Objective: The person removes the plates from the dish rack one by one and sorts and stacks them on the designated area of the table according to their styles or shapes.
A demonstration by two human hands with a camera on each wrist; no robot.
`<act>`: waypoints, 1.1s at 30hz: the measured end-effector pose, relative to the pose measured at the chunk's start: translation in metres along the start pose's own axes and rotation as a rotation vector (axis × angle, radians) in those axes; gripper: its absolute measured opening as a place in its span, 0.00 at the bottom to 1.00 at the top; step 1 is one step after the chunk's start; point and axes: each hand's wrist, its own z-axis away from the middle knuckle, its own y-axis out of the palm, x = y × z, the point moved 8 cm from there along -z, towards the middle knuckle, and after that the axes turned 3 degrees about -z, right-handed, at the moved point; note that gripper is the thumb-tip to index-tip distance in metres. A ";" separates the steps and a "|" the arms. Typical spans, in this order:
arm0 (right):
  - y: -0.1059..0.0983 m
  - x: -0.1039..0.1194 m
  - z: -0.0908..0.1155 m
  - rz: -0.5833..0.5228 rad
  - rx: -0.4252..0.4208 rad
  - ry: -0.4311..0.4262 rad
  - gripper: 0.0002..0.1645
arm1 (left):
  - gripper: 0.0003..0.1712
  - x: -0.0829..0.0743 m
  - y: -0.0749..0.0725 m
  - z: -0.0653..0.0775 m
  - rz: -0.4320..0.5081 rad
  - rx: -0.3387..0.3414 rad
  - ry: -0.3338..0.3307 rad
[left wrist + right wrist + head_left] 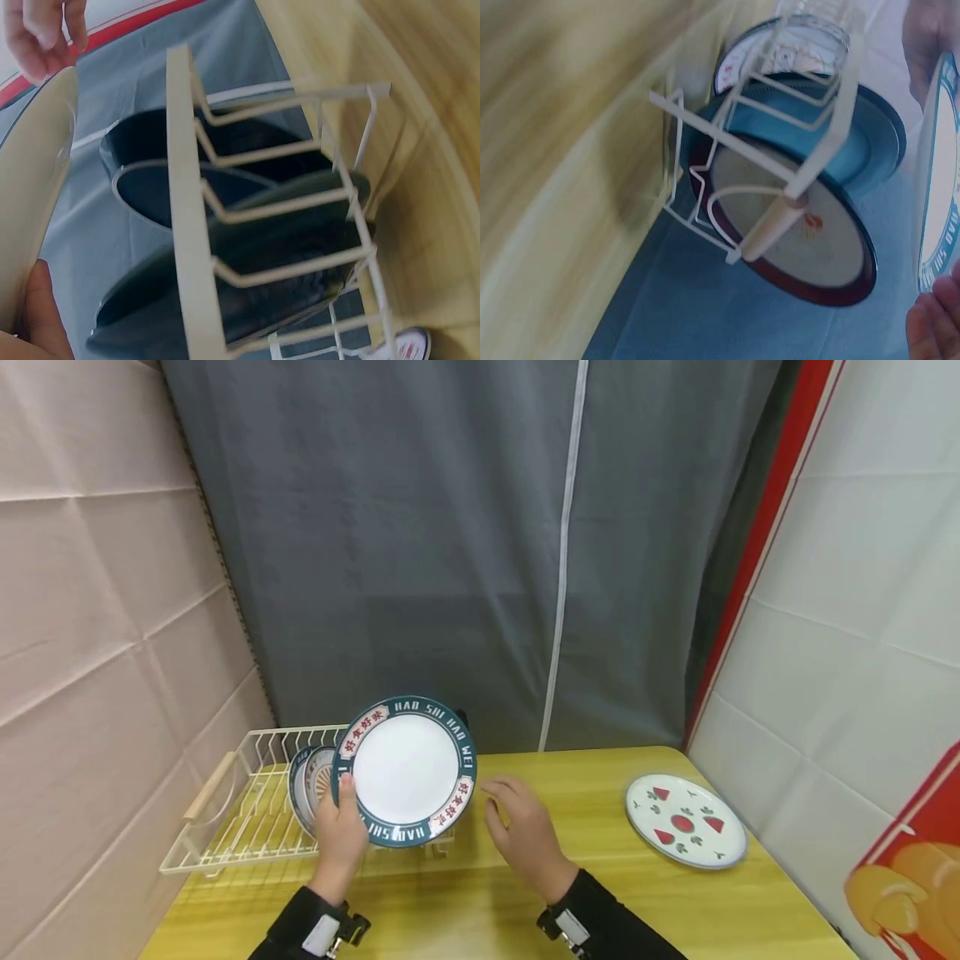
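My left hand (341,839) grips the lower left rim of a round white plate (405,768), thumb on the front. The plate has a dark teal border with lettering, and is raised in front of the dish rack, face toward the head camera. Just right of its rim is my right hand (525,839), fingers loosely bent, nothing held. In the right wrist view its fingers (934,319) come very close to the rim; I cannot tell whether they touch. The cream wire dish rack (251,827) holds several dishes, among them a teal plate (881,142) and a dark-red-rimmed plate (840,240).
A white plate with watermelon pictures (684,821) lies flat on the right of the yellow wood-grain table (600,777). A grey curtain (450,568) hangs behind. Pale cloth walls (90,693) stand on both sides.
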 end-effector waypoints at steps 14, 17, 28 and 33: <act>-0.013 -0.036 -0.003 -0.161 -0.006 0.389 0.38 | 0.29 0.002 0.048 0.036 0.094 0.128 0.011; -0.012 -0.042 0.002 -0.236 0.001 0.480 0.39 | 0.28 0.001 0.055 0.040 0.135 0.140 0.024; 0.000 -0.053 0.023 -0.546 -0.025 0.663 0.34 | 0.29 -0.008 0.069 0.042 0.206 0.207 0.011; -0.002 -0.058 0.030 -0.612 -0.096 0.717 0.29 | 0.29 -0.008 0.075 0.043 0.217 0.246 0.003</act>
